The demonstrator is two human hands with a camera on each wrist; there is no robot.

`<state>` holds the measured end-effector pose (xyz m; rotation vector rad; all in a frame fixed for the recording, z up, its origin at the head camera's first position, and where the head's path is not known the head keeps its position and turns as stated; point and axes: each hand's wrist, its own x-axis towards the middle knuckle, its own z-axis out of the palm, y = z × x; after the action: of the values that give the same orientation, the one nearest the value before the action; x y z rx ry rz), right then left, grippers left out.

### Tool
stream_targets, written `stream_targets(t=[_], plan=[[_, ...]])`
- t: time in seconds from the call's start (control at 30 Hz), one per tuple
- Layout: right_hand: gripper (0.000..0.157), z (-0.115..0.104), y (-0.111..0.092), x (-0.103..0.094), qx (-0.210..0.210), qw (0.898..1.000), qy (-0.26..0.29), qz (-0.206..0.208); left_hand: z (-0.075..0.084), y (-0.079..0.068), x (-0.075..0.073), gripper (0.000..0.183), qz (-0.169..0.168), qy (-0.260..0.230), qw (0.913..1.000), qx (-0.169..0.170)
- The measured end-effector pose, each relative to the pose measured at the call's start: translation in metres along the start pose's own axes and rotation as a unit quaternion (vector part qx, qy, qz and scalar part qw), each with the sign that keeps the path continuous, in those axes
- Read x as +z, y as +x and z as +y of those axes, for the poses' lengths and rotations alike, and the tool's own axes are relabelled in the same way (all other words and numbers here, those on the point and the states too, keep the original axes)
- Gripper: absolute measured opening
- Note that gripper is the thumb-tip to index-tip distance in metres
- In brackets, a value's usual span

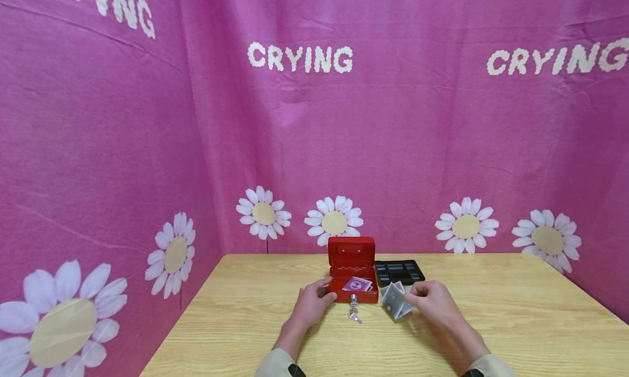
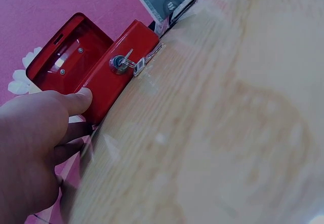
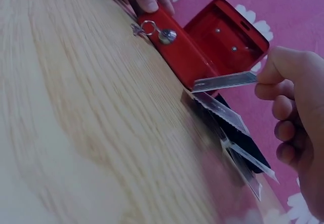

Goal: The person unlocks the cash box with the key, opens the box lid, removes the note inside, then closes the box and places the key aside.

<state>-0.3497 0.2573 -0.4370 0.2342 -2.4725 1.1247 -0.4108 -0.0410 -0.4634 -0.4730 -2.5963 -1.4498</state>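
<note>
A small red cash box stands on the table with its lid raised. A purple printed packet lies inside, partly over the rim. Keys hang from a ring at the front lock. My left hand holds the box's left front corner, thumb on the front face and fingers along the side. Right of the box, my right hand pinches a grey-green card in clear plastic between thumb and forefinger. Its other fingers are curled. More clear-edged packets lie below the pinched card.
A black compartment tray lies behind the cards, to the right of the box. The wooden table reaches back to a pink cloth printed with daisies, which also hangs on the left.
</note>
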Motion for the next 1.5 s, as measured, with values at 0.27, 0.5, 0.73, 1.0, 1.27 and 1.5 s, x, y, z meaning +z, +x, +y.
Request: stream_targets(t=[0.27,0.5,0.73,1.0,1.27,1.5], plan=[[0.017,0.009,0.0,-0.006,-0.018,0.999,-0.02,-0.04,0.0,-0.001,-0.001,0.046,-0.001,-0.011,0.9999,0.001],[0.019,0.013,-0.003,-0.014,-0.041,0.995,-0.029,-0.082,0.003,-0.002,0.0,0.046,0.004,-0.007,0.9999,-0.015],[0.024,0.014,-0.005,-0.018,-0.079,0.989,-0.005,-0.126,0.004,-0.001,0.0,0.047,0.002,-0.003,0.9999,-0.015],[0.021,0.015,-0.008,-0.021,-0.088,0.986,0.015,-0.143,0.001,-0.001,-0.001,0.047,-0.005,-0.017,0.9998,-0.001],[0.022,0.021,-0.007,-0.018,-0.046,0.994,-0.018,-0.098,0.0,-0.002,-0.001,0.047,-0.007,-0.018,0.9998,-0.005],[0.021,0.019,-0.005,-0.023,-0.059,0.992,-0.027,-0.11,0.001,-0.002,-0.002,0.047,-0.007,-0.017,0.9998,0.0]])
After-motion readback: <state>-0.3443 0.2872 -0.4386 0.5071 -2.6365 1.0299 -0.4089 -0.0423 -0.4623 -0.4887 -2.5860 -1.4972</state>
